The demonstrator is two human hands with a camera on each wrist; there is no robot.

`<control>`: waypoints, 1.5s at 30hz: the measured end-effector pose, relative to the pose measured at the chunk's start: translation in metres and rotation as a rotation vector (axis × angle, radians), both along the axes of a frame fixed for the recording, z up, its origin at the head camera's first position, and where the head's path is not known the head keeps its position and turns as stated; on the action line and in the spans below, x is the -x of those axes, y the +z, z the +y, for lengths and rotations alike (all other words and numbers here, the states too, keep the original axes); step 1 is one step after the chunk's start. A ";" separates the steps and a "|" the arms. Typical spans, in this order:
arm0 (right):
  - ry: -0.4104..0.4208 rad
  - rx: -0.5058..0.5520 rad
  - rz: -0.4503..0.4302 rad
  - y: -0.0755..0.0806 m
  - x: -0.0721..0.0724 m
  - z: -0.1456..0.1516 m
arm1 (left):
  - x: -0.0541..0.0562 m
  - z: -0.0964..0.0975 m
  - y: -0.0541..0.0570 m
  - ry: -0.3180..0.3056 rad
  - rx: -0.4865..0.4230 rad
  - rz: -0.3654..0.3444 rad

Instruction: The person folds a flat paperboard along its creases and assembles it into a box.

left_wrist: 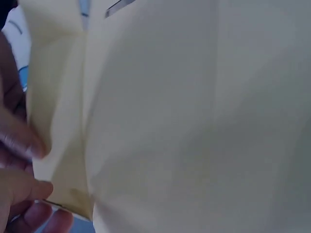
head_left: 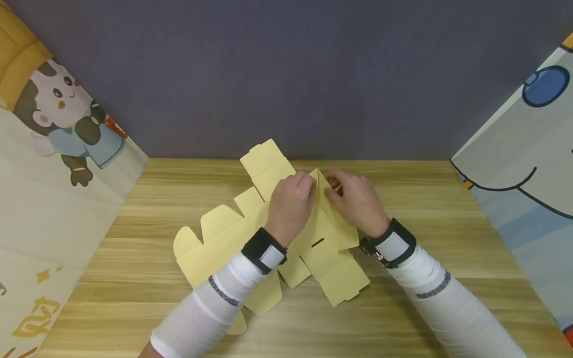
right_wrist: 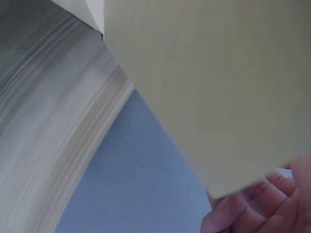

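An unfolded yellow cardboard box (head_left: 224,241) lies on the table, with several flaps, tabs and a small dark slot. Part of its right side stands folded up in a crease that rises to a point between the hands. My left hand (head_left: 291,204) pinches the far edge of this raised part; its thumb and fingertips show in the left wrist view. Just to the right, my right hand (head_left: 358,201) holds the raised panel (right_wrist: 209,97) at its edge. In the right wrist view the right fingers (right_wrist: 243,213) are curled by the panel's corner, partly hidden behind it.
The wood-grain table (head_left: 425,288) carries the cardboard. A dark grey wall panel (head_left: 286,74) stands along its back edge, and panels with cartoon prints rise at the left (head_left: 67,114) and right (head_left: 510,149).
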State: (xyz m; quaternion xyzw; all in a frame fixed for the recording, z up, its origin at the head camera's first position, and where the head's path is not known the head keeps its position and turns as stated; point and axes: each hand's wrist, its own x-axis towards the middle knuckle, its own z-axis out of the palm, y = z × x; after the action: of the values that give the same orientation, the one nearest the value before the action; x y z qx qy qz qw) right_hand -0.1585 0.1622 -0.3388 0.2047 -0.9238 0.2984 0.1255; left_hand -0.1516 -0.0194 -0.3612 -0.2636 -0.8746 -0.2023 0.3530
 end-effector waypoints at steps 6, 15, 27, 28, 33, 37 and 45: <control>0.009 0.003 0.016 0.000 -0.002 -0.002 | -0.004 0.010 -0.007 0.059 0.036 0.050; -0.008 0.009 0.008 0.003 -0.002 0.001 | 0.000 0.000 0.000 0.020 -0.101 -0.033; -0.034 0.041 -0.032 0.003 -0.001 0.012 | 0.009 -0.034 0.018 0.053 -0.155 -0.191; -0.032 0.044 -0.033 0.003 0.000 0.013 | 0.009 -0.040 0.020 0.068 -0.153 -0.223; -0.031 0.054 -0.039 0.003 0.001 0.018 | 0.015 -0.079 0.028 0.151 -0.112 -0.463; -0.042 0.067 -0.047 0.003 0.003 0.024 | 0.022 -0.107 0.033 0.175 -0.008 -0.689; -0.055 0.060 -0.039 0.003 0.004 0.027 | 0.028 -0.122 0.033 0.118 0.137 -0.884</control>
State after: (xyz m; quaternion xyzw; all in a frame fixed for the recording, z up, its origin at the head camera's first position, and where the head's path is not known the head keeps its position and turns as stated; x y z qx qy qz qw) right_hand -0.1629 0.1891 -0.3361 0.1695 -0.9220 0.3261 0.1219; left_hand -0.1800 -0.1417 -0.3280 -0.1245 -0.9664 -0.2164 -0.0617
